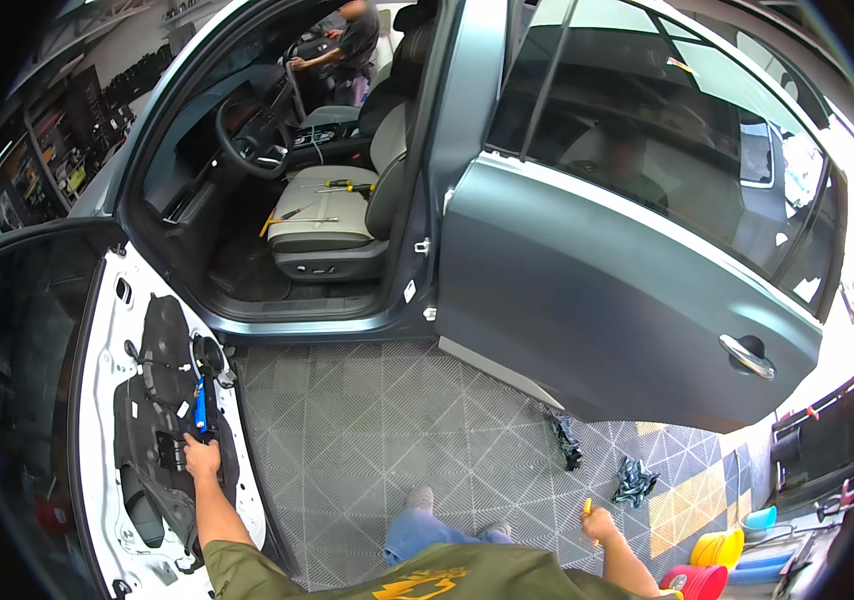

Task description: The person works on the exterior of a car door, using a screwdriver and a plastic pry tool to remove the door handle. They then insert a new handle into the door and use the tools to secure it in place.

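My left hand (203,457) reaches to the bare inner side of the opened front door (97,420), its fingers bent against a small black part (173,450). Whether anything lies within those fingers is hidden. Just above the hand, a blue tool (201,403) rests upright against the door's black inner panel (152,400). Low on the right, away from the car, my right hand (600,526) is closed round a yellow-handled tool (587,507); its working end cannot be made out.
Screwdrivers (347,187) and other hand tools lie on the pale driver's seat (322,215). The opened rear door (587,290) juts out on the right. Crumpled dark plastic (635,482) and buckets (715,548) are on the tiled floor (367,430). Another person (347,50) stands beyond the cabin.
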The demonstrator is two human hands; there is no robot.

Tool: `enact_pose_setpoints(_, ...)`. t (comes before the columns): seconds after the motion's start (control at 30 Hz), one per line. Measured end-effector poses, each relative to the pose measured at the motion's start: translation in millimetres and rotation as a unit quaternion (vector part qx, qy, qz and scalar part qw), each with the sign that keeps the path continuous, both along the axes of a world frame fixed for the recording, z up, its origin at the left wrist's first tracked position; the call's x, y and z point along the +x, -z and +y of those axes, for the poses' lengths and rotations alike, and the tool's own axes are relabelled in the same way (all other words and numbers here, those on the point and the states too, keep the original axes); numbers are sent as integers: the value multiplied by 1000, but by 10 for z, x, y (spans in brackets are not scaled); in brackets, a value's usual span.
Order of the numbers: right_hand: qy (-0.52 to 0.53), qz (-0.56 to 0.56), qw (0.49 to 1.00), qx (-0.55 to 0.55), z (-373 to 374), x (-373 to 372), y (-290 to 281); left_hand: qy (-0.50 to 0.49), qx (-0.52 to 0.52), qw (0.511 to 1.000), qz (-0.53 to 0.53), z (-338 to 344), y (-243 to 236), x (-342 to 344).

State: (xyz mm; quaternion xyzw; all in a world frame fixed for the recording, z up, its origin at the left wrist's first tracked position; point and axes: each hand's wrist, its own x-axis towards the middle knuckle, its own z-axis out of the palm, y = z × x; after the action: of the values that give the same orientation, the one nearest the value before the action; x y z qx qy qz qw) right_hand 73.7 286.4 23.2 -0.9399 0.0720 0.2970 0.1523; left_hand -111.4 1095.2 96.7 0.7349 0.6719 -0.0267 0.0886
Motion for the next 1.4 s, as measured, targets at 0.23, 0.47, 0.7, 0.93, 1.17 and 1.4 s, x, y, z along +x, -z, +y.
enact_pose_setpoints(0.23,20,-55,996,-60,-957,-640,735,10,-5,998,61,-36,-101,102)
enact_pose_setpoints(0.47,-21,108,989,-95,-673,-1076,943,3,19,998,61,-10,-83,209)
enact_pose_setpoints(0.7,43,43,998,11,-566,-539,1193,22,57,998,36,-52,182,142)
enact_pose_setpoints(0.93,52,24,997,55,662,412,217,46,77,995,53,-40,38,64)
enact_pose_setpoints(1.17,-59,10,998,13,701,91,483,76,90,991,63,-27,129,26)
enact_pose_setpoints(1.4,-29,45,998,-26,119,-281,737,53,71,995,44,-112,65,99)
